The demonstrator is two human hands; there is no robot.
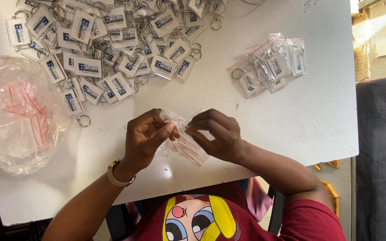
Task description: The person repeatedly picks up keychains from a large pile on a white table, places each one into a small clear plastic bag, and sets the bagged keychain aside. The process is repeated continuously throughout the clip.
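Clear plastic with a thin red strip: that is the small bag (185,145) both hands are working at, low over the middle of the white table (291,120). The left hand (146,136) pinches it at the top edge, and the right hand (217,134) pinches the same edge from the other side; a few more such bags seem to hang beneath. By the look of it, little is done: a small cluster of bagged key tags (271,67) lies to the right, while a big heap of loose key tags (108,49) waits at the far edge, and a large sack of empty bags (16,116) sits left.
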